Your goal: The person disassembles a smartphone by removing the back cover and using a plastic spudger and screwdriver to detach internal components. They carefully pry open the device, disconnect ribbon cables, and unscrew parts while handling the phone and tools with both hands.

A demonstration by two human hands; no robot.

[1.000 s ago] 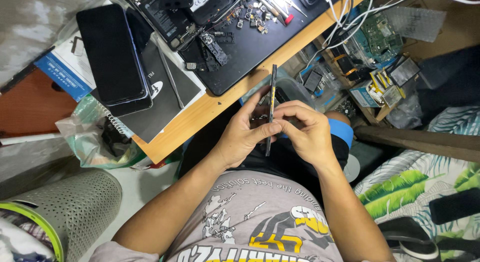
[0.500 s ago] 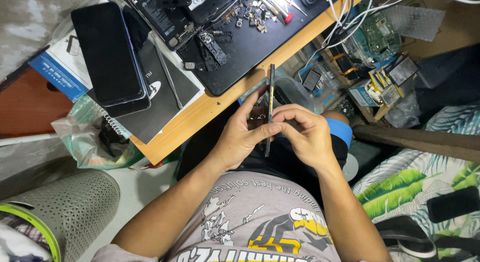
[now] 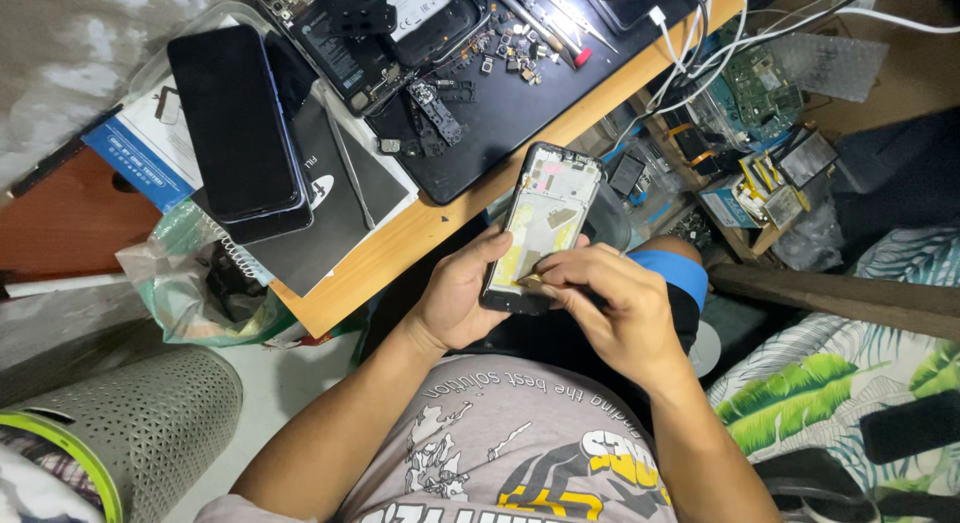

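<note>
My left hand [image 3: 462,301] holds an opened phone frame [image 3: 545,218] by its lower left edge, its bare inner side facing up over my lap. My right hand [image 3: 612,308] pinches something small, too small to identify, at the lower part of the frame's inside, fingertips touching it. The frame is black-rimmed with a pale interior and yellowish patches.
A wooden desk edge [image 3: 420,238] lies ahead with a black work mat [image 3: 520,103] carrying small parts, screws and tweezers. A dark phone [image 3: 235,118] rests on booklets at left. A plastic bag [image 3: 195,283], a grey perforated bin [image 3: 120,423], and boxes of circuit boards [image 3: 745,93] surround me.
The phone frame was held edge-on between both hands; it is now turned flat with its inner side up. My right hand has moved onto its lower interior.
</note>
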